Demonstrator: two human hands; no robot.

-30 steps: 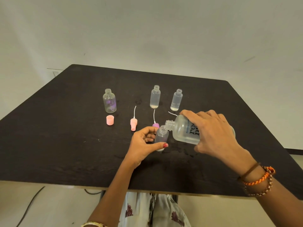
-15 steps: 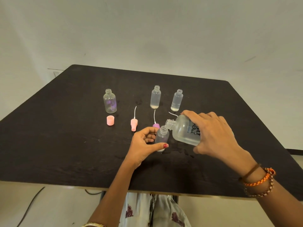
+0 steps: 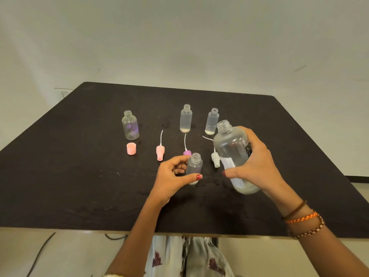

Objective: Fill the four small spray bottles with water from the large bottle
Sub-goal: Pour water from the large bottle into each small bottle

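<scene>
The dark rectangular table (image 3: 69, 176) is filling the middle of the frame. The left hand (image 3: 171, 180), at lower centre, is pinching a small clear plastic spray bottle (image 3: 194, 166) between thumb and fingers; this bottle is standing upright on the table, uncapped, with a pale layer showing at its base. The right hand (image 3: 257, 166), right of centre, is wrapping closed around the large clear plastic bottle with a printed label (image 3: 233, 154), which is being held nearly upright, tilting slightly, with its open neck pointing towards the upper left; liquid is sitting at its bottom.

Three more uncapped bottles are standing further up the frame: a rounder clear bottle with a purple tint (image 3: 130, 127) at centre left, a frosted slim bottle (image 3: 186, 118) at centre, and a clear slim bottle (image 3: 212, 121) just beside the large bottle's neck. Both slim bottles are showing a little liquid at the base.

Lying on the table between the rows are a pink cap (image 3: 131, 148), a pink spray pump with a white tube (image 3: 160, 151), a purple spray pump (image 3: 187, 152) partly hidden behind the left hand's fingers, and a white spray pump (image 3: 215, 159). Braided bracelets (image 3: 303, 218) are circling the right wrist.
</scene>
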